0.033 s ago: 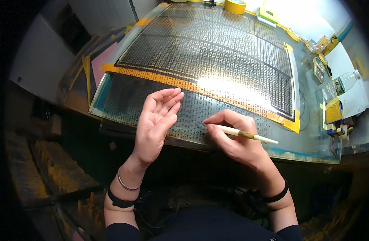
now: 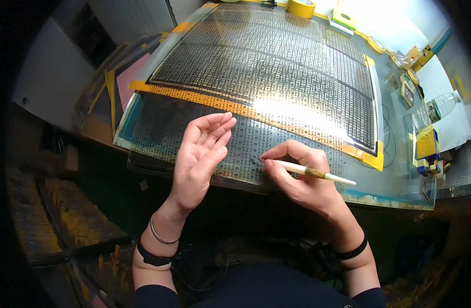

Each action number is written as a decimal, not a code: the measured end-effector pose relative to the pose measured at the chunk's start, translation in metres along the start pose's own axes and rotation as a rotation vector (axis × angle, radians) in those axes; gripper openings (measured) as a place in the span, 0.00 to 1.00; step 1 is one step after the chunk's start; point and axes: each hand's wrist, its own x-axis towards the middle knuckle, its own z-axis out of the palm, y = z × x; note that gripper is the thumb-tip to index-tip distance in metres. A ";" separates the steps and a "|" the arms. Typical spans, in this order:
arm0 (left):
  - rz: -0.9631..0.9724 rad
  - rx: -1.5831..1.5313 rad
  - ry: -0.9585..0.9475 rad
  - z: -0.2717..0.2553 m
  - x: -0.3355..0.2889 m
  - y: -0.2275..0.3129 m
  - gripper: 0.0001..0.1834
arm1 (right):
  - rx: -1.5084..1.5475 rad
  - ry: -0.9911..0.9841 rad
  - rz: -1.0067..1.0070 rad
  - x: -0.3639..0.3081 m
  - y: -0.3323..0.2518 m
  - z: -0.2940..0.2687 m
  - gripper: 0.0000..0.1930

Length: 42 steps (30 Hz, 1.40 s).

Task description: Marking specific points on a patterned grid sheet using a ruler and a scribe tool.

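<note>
My left hand (image 2: 198,156) is raised palm up over the near edge of the glass-topped table. Its fingers are loosely bent and slightly apart, with nothing in them. To its right, my right hand (image 2: 306,177) pinches a slim white pen-shaped tool (image 2: 343,179) with a brownish band, its tapered back end pointing right. The working tip is hidden by the fingers, close to a dark sheet with rows of small marks (image 2: 246,134). Beyond both hands lies a large film (image 2: 266,61) densely covered in small dark patterns, bordered at its near side by amber tape (image 2: 194,100).
Bright light glares off the film. On the right of the glass table (image 2: 394,190) stand a blue and yellow box (image 2: 428,143), a clear bottle (image 2: 443,102) and small trays. A yellow tape roll (image 2: 300,8) sits at the back. Boards and a pink sheet (image 2: 130,77) lean left.
</note>
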 end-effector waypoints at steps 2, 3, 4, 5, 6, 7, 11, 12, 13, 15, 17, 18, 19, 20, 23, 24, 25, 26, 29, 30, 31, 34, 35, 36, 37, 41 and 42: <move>0.006 0.019 -0.002 -0.002 -0.002 0.000 0.27 | -0.002 -0.002 0.022 0.001 0.001 0.002 0.06; 0.002 0.023 0.005 -0.003 -0.002 0.001 0.27 | -0.007 -0.018 0.014 0.001 0.001 0.003 0.06; 0.002 0.021 0.005 -0.002 -0.002 0.001 0.27 | -0.020 -0.030 0.005 0.001 -0.001 0.003 0.06; 0.006 0.016 0.000 -0.003 -0.002 0.000 0.27 | -0.033 -0.042 -0.003 0.001 -0.003 0.002 0.06; 0.009 0.010 -0.006 -0.003 -0.001 -0.002 0.28 | -0.020 -0.063 0.037 0.000 -0.003 0.000 0.06; 0.014 0.013 -0.007 -0.003 -0.001 -0.001 0.28 | 0.000 -0.087 0.072 -0.001 -0.005 -0.002 0.06; 0.025 0.022 -0.022 -0.003 -0.002 0.000 0.28 | 0.014 -0.051 0.036 0.000 -0.003 0.002 0.06; 0.027 0.028 -0.019 -0.003 -0.003 0.000 0.28 | 0.024 -0.048 0.039 0.000 -0.004 0.003 0.06; 0.030 0.031 -0.022 -0.003 -0.002 0.000 0.28 | 0.062 -0.080 0.066 0.000 -0.005 0.002 0.06; 0.028 0.024 -0.025 -0.003 -0.002 -0.002 0.28 | 0.044 -0.094 0.069 0.000 -0.004 -0.002 0.05; 0.028 0.026 -0.023 -0.003 -0.002 0.000 0.28 | 0.040 -0.084 0.067 0.000 -0.004 -0.002 0.05; 0.028 0.026 -0.022 -0.003 -0.002 0.000 0.28 | 0.040 -0.066 0.065 0.001 -0.005 0.000 0.05; 0.028 0.025 -0.020 -0.002 -0.002 0.000 0.28 | 0.038 -0.048 0.064 0.001 -0.004 0.001 0.06; 0.029 0.025 -0.020 -0.003 -0.002 -0.001 0.28 | 0.064 -0.110 0.067 0.000 -0.004 0.000 0.06; 0.029 0.028 -0.018 -0.003 -0.002 0.000 0.28 | 0.062 -0.310 0.047 0.000 -0.006 -0.010 0.06; 0.027 0.032 -0.017 -0.004 -0.002 0.000 0.28 | 0.135 -0.295 0.096 0.000 -0.008 -0.011 0.06; 0.027 0.028 -0.021 -0.003 -0.001 0.000 0.28 | 0.201 -0.275 0.147 -0.001 -0.010 -0.013 0.06; 0.025 0.027 -0.019 -0.003 -0.001 0.000 0.28 | 0.267 -0.254 0.197 -0.003 -0.012 -0.015 0.06; 0.009 0.028 -0.004 -0.003 -0.001 0.001 0.27 | 0.355 -0.087 0.159 -0.012 -0.014 -0.023 0.09; 0.009 0.026 -0.003 -0.002 0.000 0.002 0.27 | 0.363 -0.007 0.143 -0.014 -0.015 -0.025 0.10; 0.006 0.027 0.006 -0.003 -0.001 0.001 0.27 | 0.270 0.078 0.038 -0.011 -0.011 -0.034 0.12; -0.003 0.005 -0.014 -0.002 0.001 0.001 0.28 | 0.092 0.349 -0.006 -0.004 0.001 -0.069 0.13; -0.007 0.014 -0.009 -0.002 0.001 0.001 0.28 | 0.029 0.349 -0.005 -0.007 0.005 -0.074 0.12; -0.010 0.023 -0.003 -0.001 0.001 0.001 0.28 | -0.034 0.348 -0.004 -0.010 0.008 -0.077 0.12; -0.008 0.024 -0.009 -0.003 0.001 0.000 0.27 | -0.087 0.343 -0.002 -0.012 0.013 -0.078 0.12; 0.013 0.106 -0.042 -0.003 0.000 -0.001 0.26 | -0.296 -0.226 -0.268 -0.033 0.004 -0.054 0.13; 0.021 0.140 -0.059 -0.002 0.002 0.000 0.27 | -0.162 -0.350 -0.330 -0.041 -0.003 -0.047 0.12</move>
